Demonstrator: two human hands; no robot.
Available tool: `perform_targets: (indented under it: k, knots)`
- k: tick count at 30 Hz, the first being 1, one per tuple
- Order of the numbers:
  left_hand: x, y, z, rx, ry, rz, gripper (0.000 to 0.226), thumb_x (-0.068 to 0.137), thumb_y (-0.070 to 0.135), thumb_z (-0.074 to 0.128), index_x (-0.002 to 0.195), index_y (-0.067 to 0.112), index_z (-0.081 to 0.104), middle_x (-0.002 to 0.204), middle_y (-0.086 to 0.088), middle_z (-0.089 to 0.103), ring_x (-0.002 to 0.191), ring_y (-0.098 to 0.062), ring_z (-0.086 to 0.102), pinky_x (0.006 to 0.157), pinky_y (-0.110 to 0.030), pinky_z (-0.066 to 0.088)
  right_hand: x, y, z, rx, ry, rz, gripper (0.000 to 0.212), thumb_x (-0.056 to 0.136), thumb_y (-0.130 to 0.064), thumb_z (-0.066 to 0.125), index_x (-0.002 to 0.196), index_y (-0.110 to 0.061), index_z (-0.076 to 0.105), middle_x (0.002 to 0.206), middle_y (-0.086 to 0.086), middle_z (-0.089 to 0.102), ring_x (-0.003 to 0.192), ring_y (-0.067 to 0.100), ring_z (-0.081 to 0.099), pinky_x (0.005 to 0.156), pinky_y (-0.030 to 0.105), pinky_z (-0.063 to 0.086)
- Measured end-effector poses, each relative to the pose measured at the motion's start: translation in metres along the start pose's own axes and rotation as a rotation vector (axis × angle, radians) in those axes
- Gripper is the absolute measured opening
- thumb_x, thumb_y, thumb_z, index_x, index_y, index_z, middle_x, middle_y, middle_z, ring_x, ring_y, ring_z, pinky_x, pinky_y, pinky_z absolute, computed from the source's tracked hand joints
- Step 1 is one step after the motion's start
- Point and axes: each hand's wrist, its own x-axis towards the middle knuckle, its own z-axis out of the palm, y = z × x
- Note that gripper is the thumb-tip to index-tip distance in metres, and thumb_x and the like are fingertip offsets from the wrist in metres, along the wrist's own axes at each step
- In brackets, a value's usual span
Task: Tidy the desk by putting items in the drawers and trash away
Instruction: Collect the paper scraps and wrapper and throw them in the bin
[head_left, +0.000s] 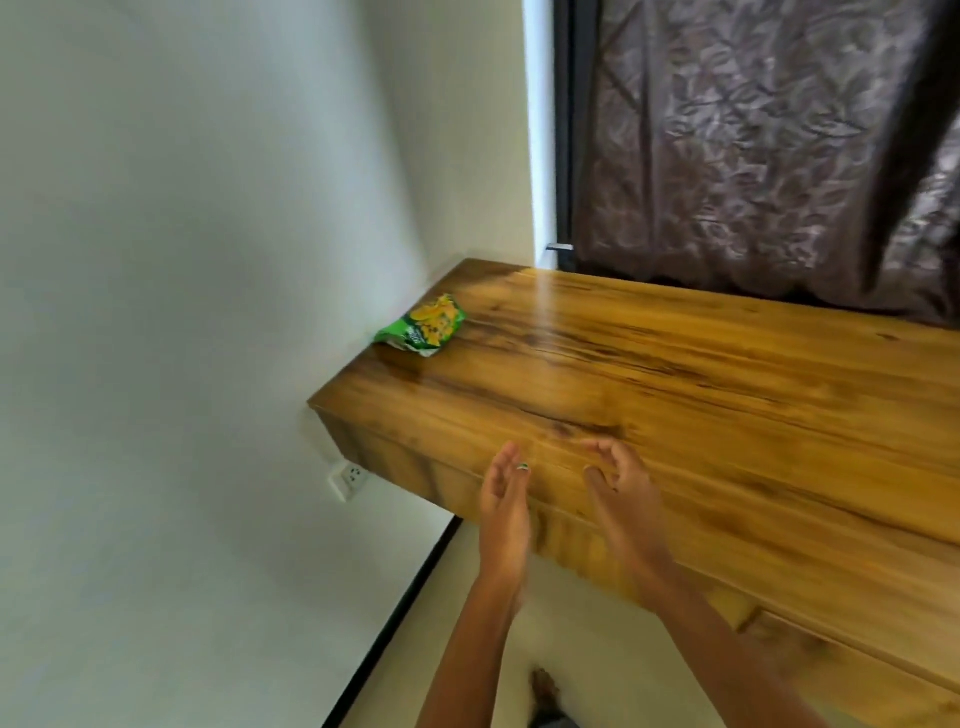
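A wooden surface (675, 364) stands against a pale wall, with a dark patterned curtain (753, 145) hanging behind its far edge. The fingers (506, 462) of the left hand (501, 493) are straight and empty over the near edge; those of the right hand (618, 478) are loosely curled, gripping nothing, just beside it. Outward, well apart from both hands, a green and yellow snack bag (423, 327) lies flat at the far left corner, touching the wall. Its long axis runs from the left edge toward the far edge, the crumpled, seemingly torn end pointing at the left edge. Probably trash, it is best pinched at that crumpled end and lifted mouth-up, so crumbs stay inside.
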Motion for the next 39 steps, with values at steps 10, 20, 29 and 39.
perform_targets:
  k: [10, 20, 29, 39]
  knots:
    - [0.165, 0.061, -0.082, 0.177, 0.124, 0.028, 0.038, 0.097, 0.022, 0.049, 0.135, 0.028, 0.046, 0.136, 0.008, 0.049, 0.121, -0.009, 0.048, 0.106, -0.03, 0.038, 0.158, -0.047, 0.153, 0.263, -0.061, 0.17, 0.029, 0.085, -0.004, 0.054, 0.113, -0.011, 0.058, 0.118, 0.006, 0.061, 0.109, 0.016, 0.055, 0.085, 0.025, 0.039]
    - [0.27, 0.082, -0.136, 0.014, 0.226, -0.18, 0.046, 0.098, 0.026, 0.047, 0.141, 0.015, 0.038, 0.144, -0.008, 0.044, 0.126, -0.026, 0.048, 0.102, -0.038, 0.04, 0.247, -0.049, 0.246, 0.354, -0.061, 0.311, 0.063, 0.082, -0.021, 0.07, 0.134, -0.008, 0.037, 0.129, 0.009, 0.05, 0.116, 0.023, 0.05, 0.093, 0.035, 0.043]
    - [0.368, 0.101, -0.14, -0.12, 0.14, -0.445, 0.023, 0.091, 0.035, 0.058, 0.105, 0.018, 0.056, 0.108, -0.007, 0.058, 0.094, -0.023, 0.06, 0.084, -0.044, 0.048, 0.294, -0.044, 0.277, 0.3, -0.038, 0.337, 0.024, 0.08, -0.01, 0.072, 0.1, -0.01, 0.059, 0.102, 0.016, 0.068, 0.086, 0.026, 0.063, 0.082, 0.045, 0.054]
    - [0.393, 0.081, -0.101, 0.091, -0.149, -0.234, 0.047, 0.086, -0.008, 0.052, 0.116, 0.027, 0.058, 0.11, -0.006, 0.07, 0.101, -0.023, 0.066, 0.091, -0.043, 0.053, 0.279, -0.053, 0.261, -0.153, 0.067, -0.035, 0.042, 0.082, -0.008, 0.046, 0.12, -0.01, 0.063, 0.109, -0.002, 0.064, 0.099, 0.014, 0.059, 0.079, 0.014, 0.039]
